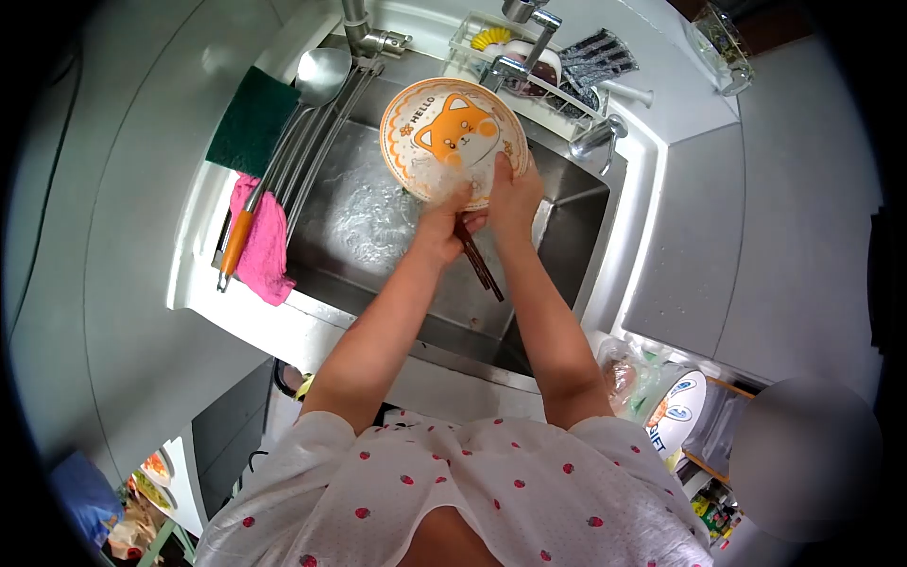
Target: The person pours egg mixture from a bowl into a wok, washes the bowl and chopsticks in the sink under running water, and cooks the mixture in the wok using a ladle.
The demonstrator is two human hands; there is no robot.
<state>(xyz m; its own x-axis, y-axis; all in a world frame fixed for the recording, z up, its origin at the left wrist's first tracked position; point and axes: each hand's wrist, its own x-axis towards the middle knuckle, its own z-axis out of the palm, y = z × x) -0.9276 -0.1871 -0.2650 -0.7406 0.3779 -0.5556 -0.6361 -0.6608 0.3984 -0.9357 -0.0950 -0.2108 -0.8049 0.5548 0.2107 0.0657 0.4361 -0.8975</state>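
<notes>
A round plate [416,156] with an orange cartoon animal and the word HELLO is tilted up over the sink [425,302]. My right hand [515,197] grips its near right edge, thumb across the face. At the plate's lower edge is my left hand [448,224], partly blurred, with its fingers curled. Dark brown chopsticks [482,263] stick out below it, pointing down toward the basin; their upper ends are hidden by the hands and plate. Splashing water [373,222] shows in the basin to the left.
On the left rim lie a ladle [324,76] with an orange handle, a green scouring pad [251,121] and a pink cloth [262,250]. Behind the plate stand a faucet [534,52] and a caddy [463,52] with scrubbers. A glass [720,52] sits at the back right.
</notes>
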